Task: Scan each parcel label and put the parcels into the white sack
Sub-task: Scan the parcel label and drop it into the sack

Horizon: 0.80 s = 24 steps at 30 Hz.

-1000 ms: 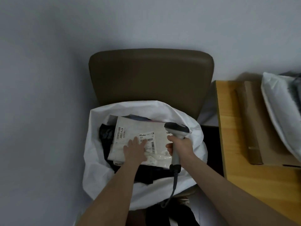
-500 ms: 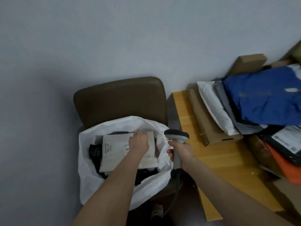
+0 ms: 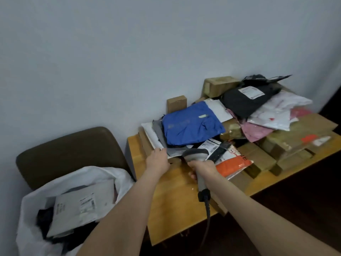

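Observation:
The white sack [image 3: 29, 206] stands open on a brown chair at lower left, with a white labelled parcel [image 3: 81, 206] lying on top of dark parcels inside. A heap of parcels covers the wooden table [image 3: 166, 196]: a blue bag [image 3: 190, 124] on a grey and white mailer [image 3: 156, 135], an orange one [image 3: 232, 163], a black one [image 3: 245, 100]. My left hand [image 3: 156, 159] reaches to the near edge of the grey and white mailer, fingers at its corner; its grip is hidden. My right hand [image 3: 203, 169] grips the grey barcode scanner [image 3: 196, 154], its head beside the pile.
The brown chair [image 3: 68, 150] backs against the pale wall. Cardboard boxes [image 3: 295, 145] and pink and white bags [image 3: 273, 115] fill the table's right side. The scanner's cable [image 3: 207, 218] hangs over the table's front edge. Dark floor lies at lower right.
My left hand left the white parcel lying in the sack and swung right to the pile on the table. The view turned right; the scanner moved over the table.

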Each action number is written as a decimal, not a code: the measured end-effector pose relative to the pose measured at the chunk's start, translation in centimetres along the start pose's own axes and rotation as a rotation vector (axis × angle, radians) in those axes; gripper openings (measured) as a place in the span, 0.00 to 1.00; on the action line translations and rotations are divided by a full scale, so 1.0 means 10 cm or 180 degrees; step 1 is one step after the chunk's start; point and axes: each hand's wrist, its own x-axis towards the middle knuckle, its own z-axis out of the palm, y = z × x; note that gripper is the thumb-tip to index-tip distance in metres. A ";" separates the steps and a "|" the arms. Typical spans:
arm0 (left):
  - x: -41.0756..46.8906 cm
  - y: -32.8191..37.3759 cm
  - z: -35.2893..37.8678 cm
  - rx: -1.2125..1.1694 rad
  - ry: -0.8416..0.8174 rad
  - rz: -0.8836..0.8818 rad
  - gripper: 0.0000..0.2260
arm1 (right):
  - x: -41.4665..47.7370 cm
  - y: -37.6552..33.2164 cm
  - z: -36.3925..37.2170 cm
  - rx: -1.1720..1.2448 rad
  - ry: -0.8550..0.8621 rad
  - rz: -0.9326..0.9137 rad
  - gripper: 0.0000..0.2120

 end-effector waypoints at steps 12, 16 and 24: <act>0.52 1.21 -0.01 0.0183 0.0140 0.0416 0.26 | 0.52 -0.63 -1.39 0.0284 0.0651 -0.0485 0.10; 1.01 1.34 0.14 0.0306 0.0264 0.0514 0.26 | 0.97 -0.92 -1.53 0.0310 0.0661 -0.0599 0.08; 1.74 1.37 0.56 0.0928 0.0009 0.0270 0.41 | 1.84 -1.26 -1.64 0.0115 0.0463 -0.0497 0.06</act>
